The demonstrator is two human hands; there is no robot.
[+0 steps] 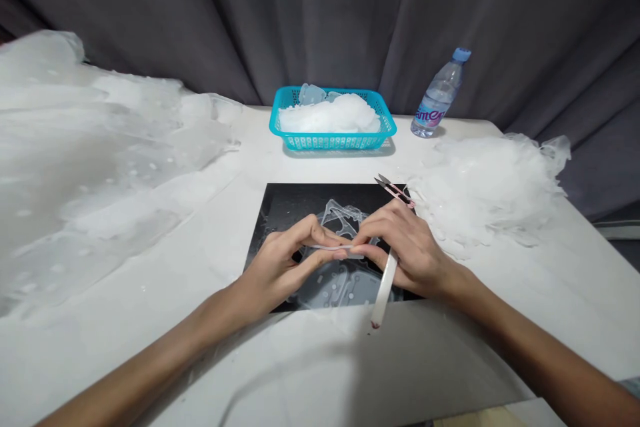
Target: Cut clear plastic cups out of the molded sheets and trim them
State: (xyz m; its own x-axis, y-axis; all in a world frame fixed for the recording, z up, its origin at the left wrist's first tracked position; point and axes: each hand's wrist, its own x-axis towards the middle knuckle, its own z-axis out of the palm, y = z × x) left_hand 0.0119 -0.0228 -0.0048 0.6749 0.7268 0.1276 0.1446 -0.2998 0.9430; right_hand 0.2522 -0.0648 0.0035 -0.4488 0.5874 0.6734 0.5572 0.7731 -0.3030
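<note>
Head view looked down on a thin translucent strip (334,248) pinched at both ends over a black mat (280,213). The left hand (280,267) held the strip's left end, its grip closed with thumb and forefinger tips pressed together on it, the other fingers curled loosely under. The right hand (407,247) held the strip's right end in a like pinch, its grip shut on the strip, knuckles arched upward and the wrist resting low toward the desk (150,320).

A white stick-like tool (384,293) also lay tucked under the right palm, slanting down toward the near edge of the mat, with a dark reddish tip. Whether the fingers clasped it or merely covered it could not be told. Both forearms came in from the near edge, angled inward so the fingertips met at the middle.

Under the hands, on the mat, lay a clear plastic sheet piece (340,283) with cut-out shapes. Just beyond the right hand sat small snips (395,190) with pinkish handles. To the right of that hand spread a heap of clear offcuts (485,193); far left of the left hand lay a big mound of translucent sheeting (90,160). Beyond both hands stood a teal basket (333,140) filled with clear pieces, and right of it a water bottle (440,97), before a grey curtain (320,13).
</note>
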